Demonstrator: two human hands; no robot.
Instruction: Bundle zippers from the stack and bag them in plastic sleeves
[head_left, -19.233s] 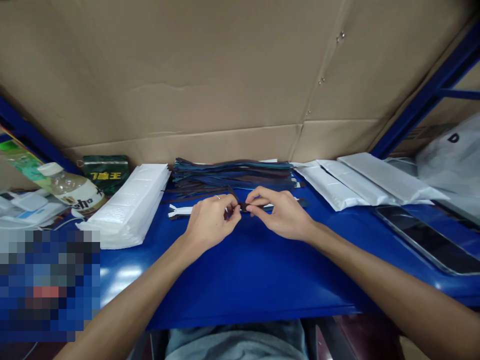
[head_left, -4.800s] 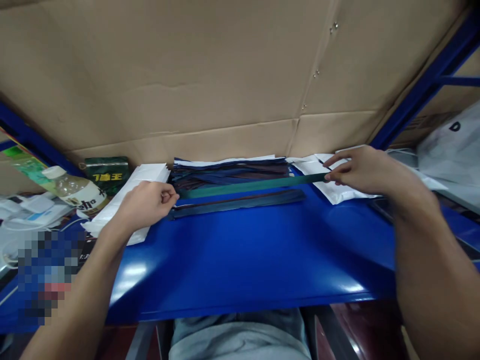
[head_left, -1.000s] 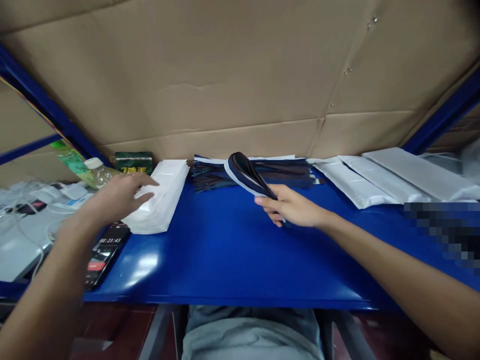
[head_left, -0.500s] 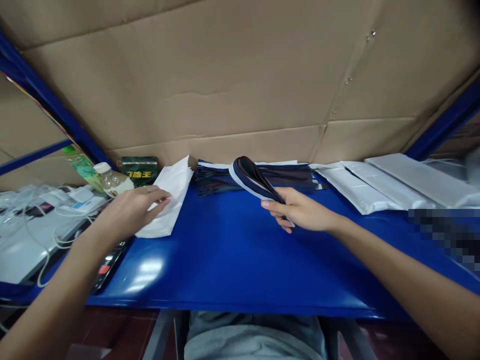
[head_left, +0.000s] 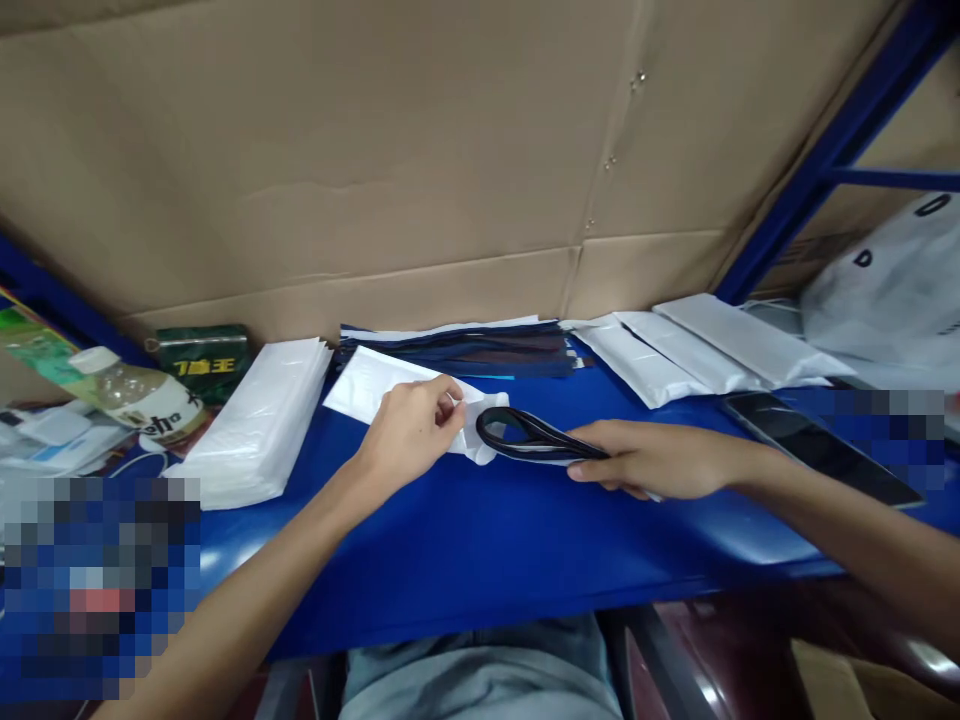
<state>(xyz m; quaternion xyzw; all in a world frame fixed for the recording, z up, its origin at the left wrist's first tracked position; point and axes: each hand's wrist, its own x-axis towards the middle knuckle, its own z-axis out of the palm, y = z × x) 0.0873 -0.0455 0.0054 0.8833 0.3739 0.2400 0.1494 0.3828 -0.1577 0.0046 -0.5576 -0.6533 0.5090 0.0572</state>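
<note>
My left hand (head_left: 409, 430) is closed on a flat white bag (head_left: 360, 388), near its spread mouth, over the middle of the blue table. In my right hand (head_left: 667, 458) is a folded bundle of dark strips (head_left: 551, 437) with a pale strip along it. The looped end of the bundle is at the bag's mouth; whether it is inside I cannot tell. A stack of white bags (head_left: 251, 425) lies left of my left hand. More dark strips (head_left: 457, 350) lie flat along the back of the table.
Several plump white packets (head_left: 649, 365) lie at the back right, with a dark phone-like slab (head_left: 817, 440) in front. A bottle (head_left: 142, 405) and a dark green pouch (head_left: 202, 360) stand at the left. A cardboard wall (head_left: 375, 150) closes off the back.
My left hand has moved right from the stack, bringing one white bag with it. The strip bundle in my right hand has been lowered toward the bag's mouth. The view has turned right.
</note>
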